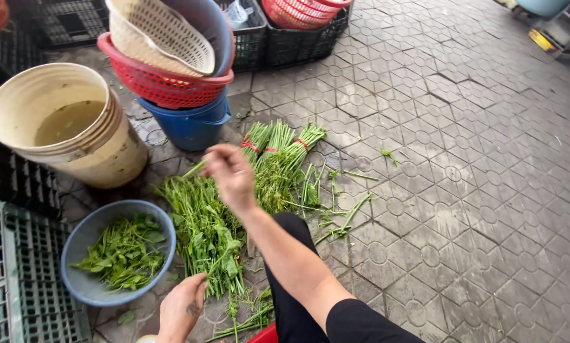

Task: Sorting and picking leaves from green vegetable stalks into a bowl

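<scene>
My right hand (229, 173) is raised over a loose pile of leafy green stalks (204, 232) on the paved ground, pinching a thin green stem (195, 169) that points left. My left hand (181, 309) rests low at the near end of that pile, its fingers on the leaves. Behind the pile lie three bundles of green stalks (278, 159) tied with red bands. A blue-grey bowl (75, 244) to the left holds picked green leaves (125, 253).
A cream bucket (101, 155) with murky water stands at left. Stacked red and cream baskets sit on a blue bucket (193, 124). Black crates (291, 41) line the back, grey crates (18, 279) the left edge. Stray stems (345, 219) litter the pavers.
</scene>
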